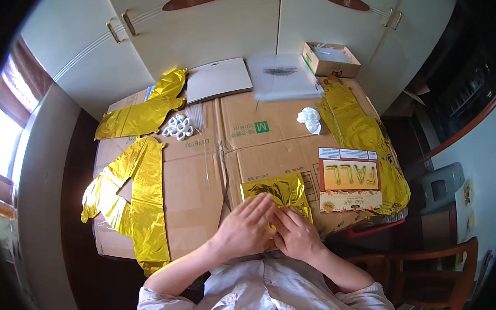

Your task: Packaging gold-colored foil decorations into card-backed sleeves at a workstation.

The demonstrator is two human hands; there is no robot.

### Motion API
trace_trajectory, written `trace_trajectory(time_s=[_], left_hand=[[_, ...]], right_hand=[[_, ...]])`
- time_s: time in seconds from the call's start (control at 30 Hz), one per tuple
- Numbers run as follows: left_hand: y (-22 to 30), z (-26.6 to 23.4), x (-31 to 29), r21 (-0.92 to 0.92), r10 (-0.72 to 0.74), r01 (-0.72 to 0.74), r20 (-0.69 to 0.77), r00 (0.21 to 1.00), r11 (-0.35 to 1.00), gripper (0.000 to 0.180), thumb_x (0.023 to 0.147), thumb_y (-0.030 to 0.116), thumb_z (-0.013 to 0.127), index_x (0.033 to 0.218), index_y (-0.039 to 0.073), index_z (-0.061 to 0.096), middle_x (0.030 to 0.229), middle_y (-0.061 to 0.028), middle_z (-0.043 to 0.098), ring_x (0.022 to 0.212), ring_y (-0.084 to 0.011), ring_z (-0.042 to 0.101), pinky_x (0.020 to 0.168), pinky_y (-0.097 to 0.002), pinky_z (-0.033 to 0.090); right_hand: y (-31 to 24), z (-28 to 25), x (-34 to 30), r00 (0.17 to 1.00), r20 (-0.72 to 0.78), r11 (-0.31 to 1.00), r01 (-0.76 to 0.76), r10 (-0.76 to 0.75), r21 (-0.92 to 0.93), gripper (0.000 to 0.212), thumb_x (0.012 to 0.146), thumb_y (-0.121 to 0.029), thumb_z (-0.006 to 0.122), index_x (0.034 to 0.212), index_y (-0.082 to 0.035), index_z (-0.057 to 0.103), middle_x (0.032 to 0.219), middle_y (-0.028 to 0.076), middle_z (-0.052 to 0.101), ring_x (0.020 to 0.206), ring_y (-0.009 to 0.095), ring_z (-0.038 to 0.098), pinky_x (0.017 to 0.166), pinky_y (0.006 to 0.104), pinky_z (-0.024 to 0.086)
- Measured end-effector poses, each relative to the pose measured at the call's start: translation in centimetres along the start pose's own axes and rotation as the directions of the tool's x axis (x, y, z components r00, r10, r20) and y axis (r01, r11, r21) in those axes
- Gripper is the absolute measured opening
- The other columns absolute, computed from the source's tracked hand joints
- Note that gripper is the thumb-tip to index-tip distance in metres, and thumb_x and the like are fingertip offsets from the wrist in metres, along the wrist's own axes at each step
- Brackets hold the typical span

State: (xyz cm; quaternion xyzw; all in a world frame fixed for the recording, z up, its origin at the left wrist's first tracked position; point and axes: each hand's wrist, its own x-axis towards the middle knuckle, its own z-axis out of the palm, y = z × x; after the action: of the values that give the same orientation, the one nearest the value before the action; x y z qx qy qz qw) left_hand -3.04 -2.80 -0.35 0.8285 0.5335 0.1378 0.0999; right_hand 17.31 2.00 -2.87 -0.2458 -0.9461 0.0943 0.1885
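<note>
Cardboard edge: the near rim of the cardboard [189, 214] runs just below the printed card [350, 200], close to the wrists.
Open room: bare cardboard spreads well left of the card, up to a flat gold balloon [150, 216]; right of the card, gold foil pieces [349, 113] crowd the edge; a crumpled white tissue [309, 121] sits above and left of it.
Folded gold foil [278, 188]: just left of the card, a narrow cardboard strip between them.
Left hand [243, 227]: palm down on the foil, fingers straight and together, clamped on nothing visible.
Right hand [298, 234]: between left hand and card, fingers flat on the foil, thumb apart from them.
Foil's lie: far edge nearly level, right side facing the card; long axis cannot be told, the lower part being covered.
</note>
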Motion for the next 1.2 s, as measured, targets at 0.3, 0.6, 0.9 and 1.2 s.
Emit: trace_trajectory(time_s=[0.3,0.6,0.9,1.2], left_hand=[[0.2,2.0,-0.4,0.135,-0.044,0.052,-0.056,0.997,0.989,0.082,0.095,0.063,0.038,0.139,-0.006,0.044,0.146,-0.0289,0.04,0.139,-0.0468,0.032,0.116,-0.0514,0.023],[0.3,2.4,-0.4,0.164,-0.059,0.068,-0.056,0.997,0.984,0.08,0.095,0.062,0.038,0.14,-0.005,0.044,0.146,-0.0277,0.04,0.14,-0.0453,0.031,0.116,-0.0513,0.023],[0.7,2.1,-0.6,0.201,-0.097,0.106,-0.054,0.994,0.974,0.083,0.092,0.065,0.042,0.139,-0.003,0.046,0.144,-0.0285,0.042,0.139,-0.046,0.033,0.115,-0.0538,0.024],[1.0,1.0,-0.3,0.281,-0.106,0.105,-0.012,0.994,0.954,0.095,0.085,0.075,0.042,0.137,-0.004,0.048,0.141,-0.0302,0.044,0.136,-0.0482,0.037,0.113,-0.0595,0.023]], right_hand=[[1.3,-2.3,1.2,0.998,-0.054,0.994,0.03,-0.024,0.109,0.027,0.087,-0.015,0.063,0.108,-0.001,0.069,0.116,0.011,0.067,0.114,0.025,0.061,0.106,0.0444,0.042],[4.2,0.4,3.6,0.997,-0.009,0.991,-0.074,0.074,-0.111,0.064,0.093,-0.034,0.059,0.139,0.007,0.042,0.147,0.025,0.04,0.141,0.036,0.035,0.116,0.0489,0.027],[4.5,0.8,3.5,0.997,-0.011,0.991,-0.074,0.073,-0.11,0.059,0.092,-0.031,0.059,0.14,0.002,0.046,0.145,0.026,0.044,0.137,0.039,0.039,0.114,0.0495,0.03],[4.3,0.8,3.6,0.996,-0.001,0.989,-0.09,0.091,-0.116,0.055,0.093,-0.029,0.058,0.141,-0.004,0.048,0.145,0.026,0.044,0.136,0.041,0.041,0.113,0.05,0.032]])
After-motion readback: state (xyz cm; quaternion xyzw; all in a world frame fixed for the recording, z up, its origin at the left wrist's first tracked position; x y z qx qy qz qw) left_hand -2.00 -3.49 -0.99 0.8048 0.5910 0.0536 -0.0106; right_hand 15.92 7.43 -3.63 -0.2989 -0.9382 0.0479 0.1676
